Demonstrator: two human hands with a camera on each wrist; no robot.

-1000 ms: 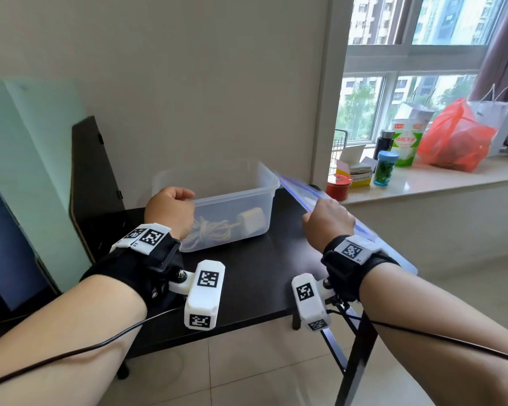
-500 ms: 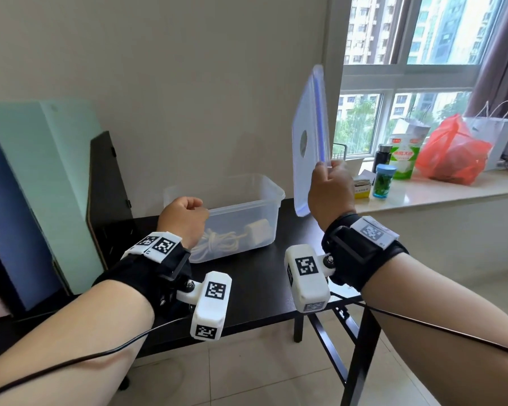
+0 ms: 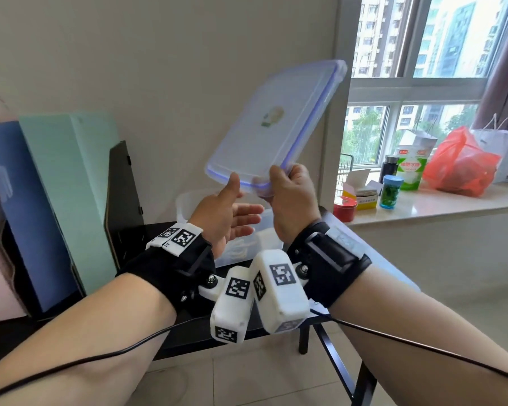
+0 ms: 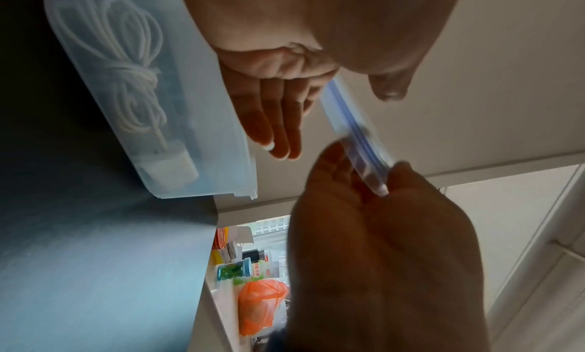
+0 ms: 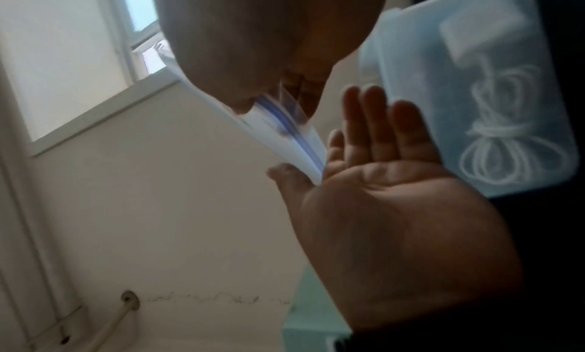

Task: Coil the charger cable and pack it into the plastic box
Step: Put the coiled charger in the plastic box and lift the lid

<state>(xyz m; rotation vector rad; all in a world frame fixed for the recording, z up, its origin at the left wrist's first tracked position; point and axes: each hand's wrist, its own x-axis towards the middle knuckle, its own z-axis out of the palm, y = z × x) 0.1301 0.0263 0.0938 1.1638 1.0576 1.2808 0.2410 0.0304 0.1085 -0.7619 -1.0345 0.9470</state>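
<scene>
Lid (image 3: 276,124) swung from edge-on to tilted flat, pinched at near corner by right hand (image 3: 294,197). Left hand (image 3: 223,212) rose, fingers spread, thumb touching lid edge. Box (image 4: 152,102) below, behind hands, open; coiled cable (image 4: 132,70) inside.

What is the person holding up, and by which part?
The box lid, pinched at its lower edge near a corner by the right hand. The left hand is open beside it, gripping nothing.
</scene>
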